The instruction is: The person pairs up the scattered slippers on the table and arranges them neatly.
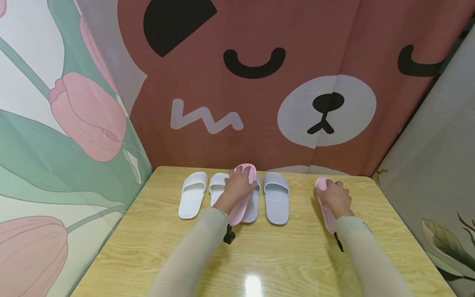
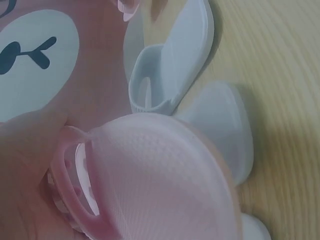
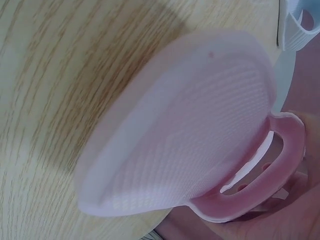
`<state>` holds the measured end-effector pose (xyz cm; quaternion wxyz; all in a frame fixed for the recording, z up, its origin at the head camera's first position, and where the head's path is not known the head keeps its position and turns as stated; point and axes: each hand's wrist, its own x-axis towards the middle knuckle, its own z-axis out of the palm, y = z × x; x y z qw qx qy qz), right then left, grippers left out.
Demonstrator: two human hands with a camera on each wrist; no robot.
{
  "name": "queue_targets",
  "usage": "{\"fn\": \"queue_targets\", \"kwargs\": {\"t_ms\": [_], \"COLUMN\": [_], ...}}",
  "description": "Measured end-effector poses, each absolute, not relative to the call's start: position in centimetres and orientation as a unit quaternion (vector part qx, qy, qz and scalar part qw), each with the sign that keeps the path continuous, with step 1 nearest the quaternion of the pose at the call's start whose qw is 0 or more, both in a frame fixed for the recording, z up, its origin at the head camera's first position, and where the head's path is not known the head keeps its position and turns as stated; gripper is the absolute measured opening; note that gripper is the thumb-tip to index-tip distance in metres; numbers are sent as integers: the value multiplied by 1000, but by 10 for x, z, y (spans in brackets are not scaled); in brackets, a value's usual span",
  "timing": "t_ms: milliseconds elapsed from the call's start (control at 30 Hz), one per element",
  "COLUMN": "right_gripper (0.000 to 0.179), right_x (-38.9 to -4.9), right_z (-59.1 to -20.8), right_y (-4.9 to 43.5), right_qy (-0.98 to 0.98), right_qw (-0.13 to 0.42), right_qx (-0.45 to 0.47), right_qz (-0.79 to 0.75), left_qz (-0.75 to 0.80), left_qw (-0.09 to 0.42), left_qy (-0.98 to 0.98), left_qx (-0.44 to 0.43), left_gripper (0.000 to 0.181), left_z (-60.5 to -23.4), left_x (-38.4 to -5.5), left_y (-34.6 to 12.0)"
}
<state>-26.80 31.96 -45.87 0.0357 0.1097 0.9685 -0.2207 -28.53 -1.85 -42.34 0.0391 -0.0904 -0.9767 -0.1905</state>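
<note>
My left hand point(image 1: 238, 184) grips a pink slipper point(image 1: 241, 210) by its strap. In the head view that slipper overlaps the left slipper of a grey pair point(image 1: 253, 206). My right hand point(image 1: 337, 198) holds the other pink slipper point(image 1: 327, 216) by the strap, over the right part of the table. Its ribbed sole fills the middle of the right wrist view, with the fingers point(image 3: 295, 200) at the strap. Between the hands lies the right grey slipper point(image 1: 277, 202). Left of them sits a white pair, its left slipper point(image 1: 193, 198) in full view and its right slipper point(image 1: 218, 183) partly hidden by my left hand.
The slippers line the back of a wood-grain table point(image 1: 289, 255). Directly behind its far edge hangs a brown bear curtain point(image 1: 259, 140). A tulip-print curtain point(image 1: 92, 119) borders the left side, and a pale leaf-print curtain point(image 1: 438, 165) borders the right.
</note>
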Motion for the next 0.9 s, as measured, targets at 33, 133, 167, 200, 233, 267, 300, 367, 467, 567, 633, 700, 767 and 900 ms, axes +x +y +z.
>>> {"fn": "queue_targets", "kwargs": {"t_ms": [33,133,167,200,233,267,300,367,467,567,633,700,767,900], "right_gripper": [83,83,83,83,83,83,83,83,83,83,83,82,82,83], "right_x": [-268,-270,-270,-270,-271,-271,-271,-272,-272,-273,-273,-273,-274,-275], "right_z": [-459,-460,-460,-460,-461,-461,-461,-462,-462,-462,-462,-462,-462,-462], "right_y": [320,321,322,322,323,323,324,325,326,326,327,327,326,325], "right_qy": [968,969,969,968,968,968,968,969,969,971,971,971,971,972], "right_qw": [35,34,34,35,36,36,36,36,34,32,32,32,33,34], "right_qx": [110,110,110,109,108,107,107,106,106,104,103,103,102,102], "right_qz": [-221,-221,-221,-221,-222,-222,-222,-222,-219,-215,-213,-213,-212,-209], "left_qz": [-191,-183,-179,-175,-174,-172,-170,-169,-167,-166,-166,-165,-165,-160], "left_qw": [38,38,38,38,39,39,39,38,34,34,37,41,42,39], "left_qy": [-977,-978,-979,-980,-980,-980,-980,-980,-980,-980,-980,-980,-979,-980], "left_qx": [-91,-91,-91,-91,-92,-93,-94,-96,-99,-100,-102,-106,-110,-112], "left_gripper": [69,70,69,69,69,68,68,68,70,72,73,72,72,70], "left_z": [-423,-423,-423,-423,-423,-423,-423,-423,-423,-423,-423,-424,-424,-423], "left_x": [-285,-285,-285,-285,-285,-285,-285,-285,-284,-284,-283,-282,-282,-281], "left_y": [-16,-10,-8,-6,-4,-2,0,3,8,13,16,20,23,29]}}
